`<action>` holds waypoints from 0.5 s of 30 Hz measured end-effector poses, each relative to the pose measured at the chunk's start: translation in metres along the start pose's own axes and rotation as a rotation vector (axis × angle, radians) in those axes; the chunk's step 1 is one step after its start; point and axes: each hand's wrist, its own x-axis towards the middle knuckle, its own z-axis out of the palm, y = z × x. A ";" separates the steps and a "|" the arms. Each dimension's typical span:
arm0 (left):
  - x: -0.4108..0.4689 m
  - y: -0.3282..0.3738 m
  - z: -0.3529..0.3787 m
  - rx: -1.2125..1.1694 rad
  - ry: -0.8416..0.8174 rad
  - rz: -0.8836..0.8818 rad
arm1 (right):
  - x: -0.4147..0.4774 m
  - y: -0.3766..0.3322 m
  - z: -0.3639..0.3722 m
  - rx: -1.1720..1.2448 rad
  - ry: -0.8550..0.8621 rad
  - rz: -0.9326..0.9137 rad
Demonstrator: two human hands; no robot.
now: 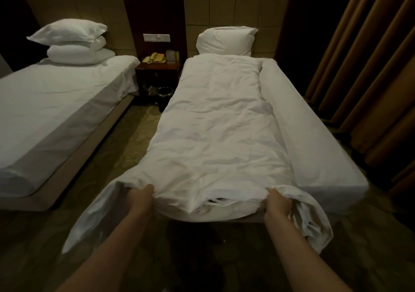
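Gripping the duvet (pixel 215 134), apparently bunched.

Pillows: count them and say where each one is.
4. Three are stacked on the left bed: top pillow, half-hidden middle pillow, bottom pillow. The fourth pillow stands on the right bed. The duvet may hide others.

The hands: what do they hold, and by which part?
Both the left hand and right hand grip the crumpled white duvet at its foot-end edge.
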 end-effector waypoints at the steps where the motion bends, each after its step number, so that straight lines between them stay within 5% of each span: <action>1: 0.005 0.011 0.002 -0.038 0.013 0.047 | 0.007 -0.006 0.009 -0.013 -0.002 -0.044; 7: 0.040 0.086 0.022 -0.103 0.011 0.333 | 0.023 -0.050 0.086 -0.056 0.067 -0.210; 15: 0.145 0.149 0.052 -0.010 -0.109 0.384 | 0.057 -0.058 0.200 -0.008 0.253 -0.271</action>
